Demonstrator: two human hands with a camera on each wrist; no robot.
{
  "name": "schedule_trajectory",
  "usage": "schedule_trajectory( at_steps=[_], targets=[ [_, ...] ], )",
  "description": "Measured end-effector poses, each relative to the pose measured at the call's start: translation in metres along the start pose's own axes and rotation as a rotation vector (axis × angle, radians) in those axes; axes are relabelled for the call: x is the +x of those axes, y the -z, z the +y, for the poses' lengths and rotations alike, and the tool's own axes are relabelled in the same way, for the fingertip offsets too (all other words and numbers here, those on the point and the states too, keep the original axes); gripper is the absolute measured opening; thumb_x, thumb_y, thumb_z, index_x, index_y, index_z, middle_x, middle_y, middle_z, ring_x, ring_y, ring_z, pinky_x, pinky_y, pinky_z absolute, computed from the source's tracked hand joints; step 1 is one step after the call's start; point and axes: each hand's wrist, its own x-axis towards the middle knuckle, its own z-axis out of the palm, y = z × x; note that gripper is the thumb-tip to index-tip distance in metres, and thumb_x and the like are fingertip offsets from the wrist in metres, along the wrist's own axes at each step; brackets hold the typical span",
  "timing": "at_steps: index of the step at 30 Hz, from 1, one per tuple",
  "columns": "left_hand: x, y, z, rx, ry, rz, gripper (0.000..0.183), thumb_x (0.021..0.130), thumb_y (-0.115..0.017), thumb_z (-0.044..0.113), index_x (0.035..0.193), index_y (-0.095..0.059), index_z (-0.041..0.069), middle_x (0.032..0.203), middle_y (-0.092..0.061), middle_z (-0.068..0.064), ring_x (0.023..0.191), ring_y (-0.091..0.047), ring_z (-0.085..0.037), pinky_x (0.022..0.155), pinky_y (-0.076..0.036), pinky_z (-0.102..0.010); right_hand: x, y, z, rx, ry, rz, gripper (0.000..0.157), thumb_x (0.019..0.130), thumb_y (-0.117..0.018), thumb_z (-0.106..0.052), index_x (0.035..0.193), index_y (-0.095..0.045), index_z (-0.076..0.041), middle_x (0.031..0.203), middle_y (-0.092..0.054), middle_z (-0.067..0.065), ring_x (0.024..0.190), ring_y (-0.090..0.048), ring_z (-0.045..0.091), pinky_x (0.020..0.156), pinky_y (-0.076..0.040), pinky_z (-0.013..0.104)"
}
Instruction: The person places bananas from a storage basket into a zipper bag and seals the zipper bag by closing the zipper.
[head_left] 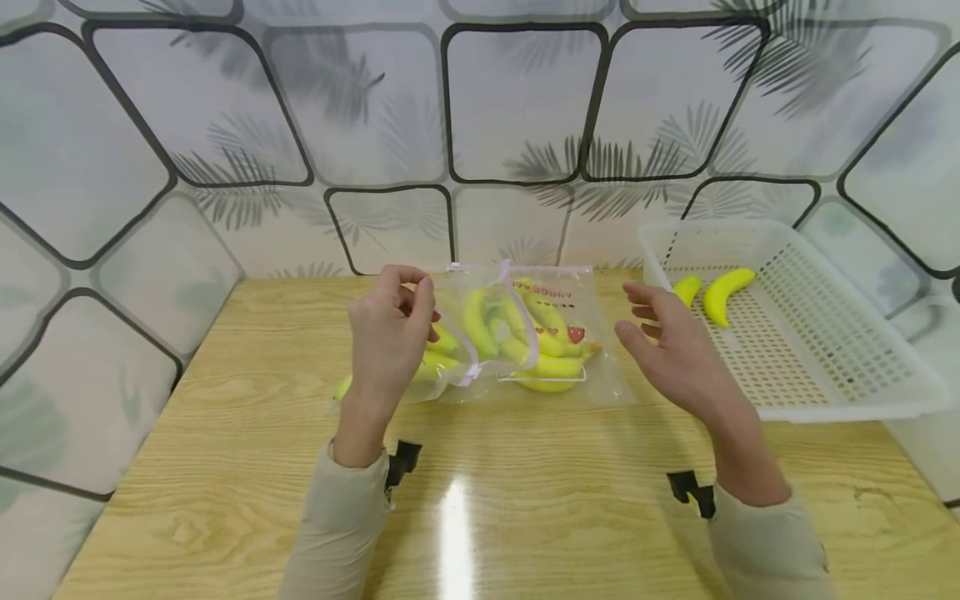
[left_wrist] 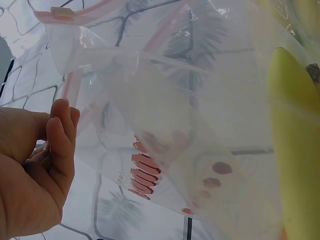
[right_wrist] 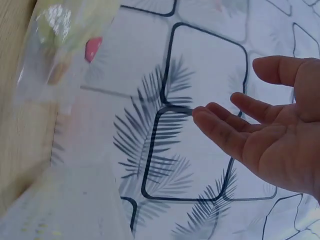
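Observation:
A clear zip bag (head_left: 611, 379) with pink edging and red print lies on the table, several yellow bananas (head_left: 551, 367) inside it. My left hand (head_left: 390, 333) is at the bag's left side, thumb and fingers bent together where a pink edge meets the fingertips. In the left wrist view the same hand (left_wrist: 42, 160) appears to pinch that pink edge, with a large banana (left_wrist: 295, 145) at the right. Between the bag and the basket, my right hand (head_left: 678, 354) hovers with fingers loosely extended. In the right wrist view nothing touches its fingers (right_wrist: 220, 130).
A white perforated plastic basket (head_left: 847, 408) stands at the right, holding two bananas (head_left: 726, 296) near its left end. The wooden table (head_left: 525, 492) meets a patterned backdrop (head_left: 510, 108) just behind the bag. A banana tip (head_left: 342, 388) shows left of my left wrist.

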Motion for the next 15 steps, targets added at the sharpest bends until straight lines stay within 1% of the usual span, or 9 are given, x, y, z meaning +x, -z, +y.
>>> schedule_trajectory(
  at_steps=[3, 5, 10, 12, 15],
  targets=[
    [0.000, 0.001, 0.002, 0.002, 0.008, -0.001, 0.009, 0.097, -0.056, 0.002, 0.097, -0.062, -0.005, 0.059, -0.065, -0.011, 0.042, -0.059, -0.016, 0.039, -0.045, -0.017, 0.006, 0.014, 0.009, -0.105, -0.016, -0.002, 0.055, 0.103, -0.049, -0.019, 0.148, -0.032, 0.008, 0.149, -0.035, 0.030, 0.134, -0.037, 0.049, 0.107, -0.036, 0.062],
    [0.001, 0.001, 0.001, -0.004, 0.018, 0.003, 0.009, 0.098, -0.056, 0.002, 0.097, -0.062, -0.005, 0.060, -0.065, -0.011, 0.042, -0.059, -0.017, 0.039, -0.045, -0.016, 0.012, 0.024, 0.018, -0.195, -0.051, -0.011, 0.056, 0.103, -0.047, -0.021, 0.149, -0.032, 0.008, 0.148, -0.034, 0.032, 0.134, -0.035, 0.049, 0.105, -0.035, 0.063],
    [0.002, 0.000, 0.000, -0.028, 0.038, 0.004, 0.009, 0.097, -0.057, 0.001, 0.097, -0.062, -0.006, 0.061, -0.066, -0.013, 0.042, -0.060, -0.019, 0.039, -0.044, -0.015, 0.023, 0.052, 0.045, -0.400, -0.152, -0.086, 0.054, 0.103, -0.042, -0.023, 0.145, -0.034, 0.011, 0.143, -0.032, 0.037, 0.132, -0.030, 0.054, 0.101, -0.031, 0.068],
    [0.003, -0.001, 0.000, -0.032, 0.040, 0.003, 0.009, 0.097, -0.057, 0.002, 0.097, -0.062, -0.005, 0.061, -0.066, -0.012, 0.042, -0.060, -0.018, 0.039, -0.044, -0.016, 0.027, 0.063, 0.058, -0.442, -0.164, -0.131, 0.053, 0.103, -0.040, -0.021, 0.143, -0.035, 0.015, 0.141, -0.033, 0.040, 0.130, -0.031, 0.057, 0.101, -0.031, 0.069],
    [0.004, 0.000, 0.000, -0.033, 0.039, 0.002, 0.009, 0.097, -0.057, 0.002, 0.097, -0.062, -0.005, 0.060, -0.066, -0.012, 0.042, -0.060, -0.018, 0.038, -0.043, -0.016, 0.036, 0.080, 0.077, -0.464, -0.204, -0.196, 0.053, 0.104, -0.037, -0.020, 0.140, -0.034, 0.018, 0.136, -0.037, 0.044, 0.124, -0.038, 0.059, 0.096, -0.037, 0.069]
  ],
)
